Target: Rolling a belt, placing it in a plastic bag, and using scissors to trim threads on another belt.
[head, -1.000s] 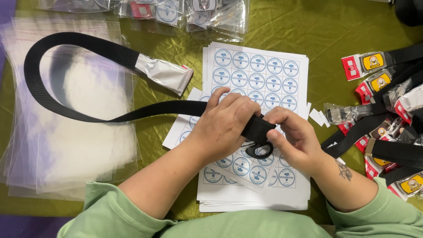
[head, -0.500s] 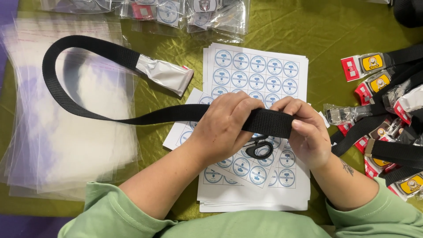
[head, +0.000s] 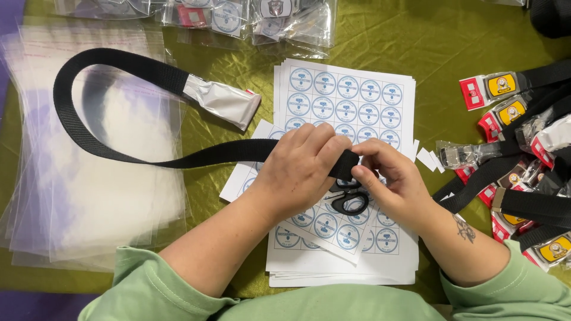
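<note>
My left hand (head: 300,169) grips a black webbing belt (head: 107,128) near its free end, above a stack of white sheets with round blue stickers (head: 345,95). My right hand (head: 392,184) pinches the same belt end (head: 345,164) from the right. The belt loops away to the left, and its silver plastic-wrapped buckle (head: 221,102) lies on the green cloth. Black-handled scissors (head: 350,202) rest on the sticker sheets just below my hands.
A stack of clear plastic bags (head: 89,178) lies at the left. Bagged belts (head: 262,18) sit along the far edge. A pile of black belts with red and yellow buckles (head: 511,119) fills the right side. Small white paper scraps (head: 426,158) lie beside the sheets.
The belt's loop has slid right, toward my hands. My right hand rose from the scissors to the belt end, and both hands now pinch it closer together.
</note>
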